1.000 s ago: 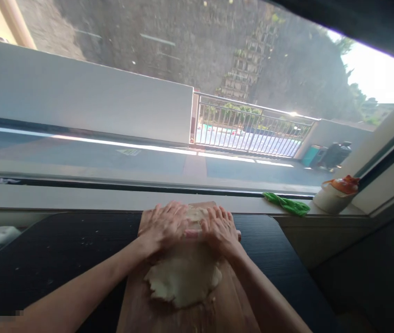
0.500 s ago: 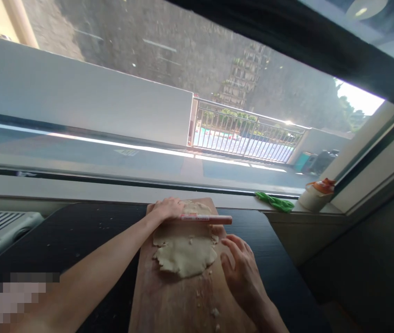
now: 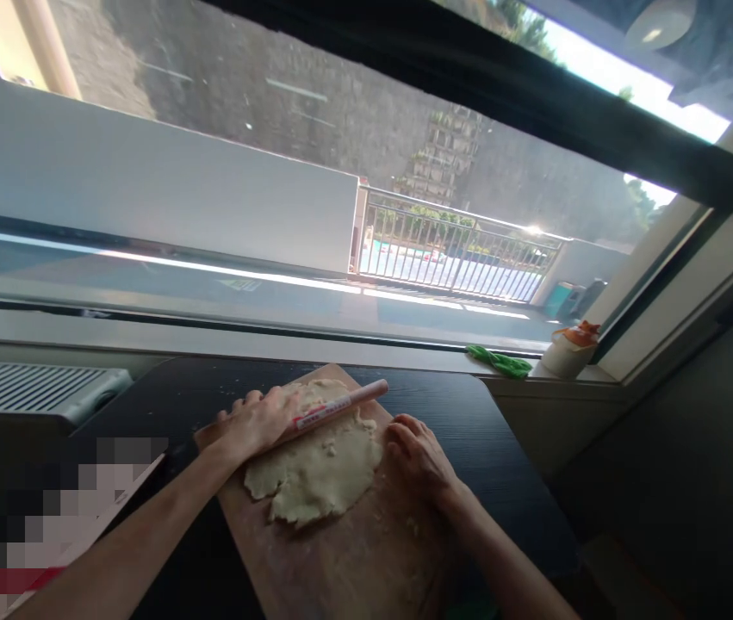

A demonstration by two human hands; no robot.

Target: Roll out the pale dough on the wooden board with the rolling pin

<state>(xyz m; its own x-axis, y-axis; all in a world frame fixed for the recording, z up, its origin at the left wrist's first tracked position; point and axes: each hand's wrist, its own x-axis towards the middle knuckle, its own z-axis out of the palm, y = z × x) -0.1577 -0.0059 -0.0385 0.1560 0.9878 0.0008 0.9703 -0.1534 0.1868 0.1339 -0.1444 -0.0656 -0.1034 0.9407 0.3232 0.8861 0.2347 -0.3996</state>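
A flattened sheet of pale dough (image 3: pixel 320 478) with ragged edges lies on a wooden cutting board (image 3: pixel 314 568). Across its far part rests a slim rolling pin (image 3: pixel 340 405) with a printed label, tilted up to the right. My left hand (image 3: pixel 263 419) is closed over the pin's left end, hiding that end. At the board's right edge, my right hand (image 3: pixel 419 452) has its fingers bent against the wood, gripping the edge. Small dough crumbs lie on the board near it.
Beneath the board is a black table (image 3: pixel 456 413). A green cloth (image 3: pixel 501 362) and a white pot with an orange top (image 3: pixel 571 350) stand on the sill under the large window. A ribbed grey radiator (image 3: pixel 36 387) is at the left.
The board and dough have turned counterclockwise. The rolling pin has swung from nearly level to slanted, and my left hand has come nearer and left. My right hand has closed onto the board's edge.
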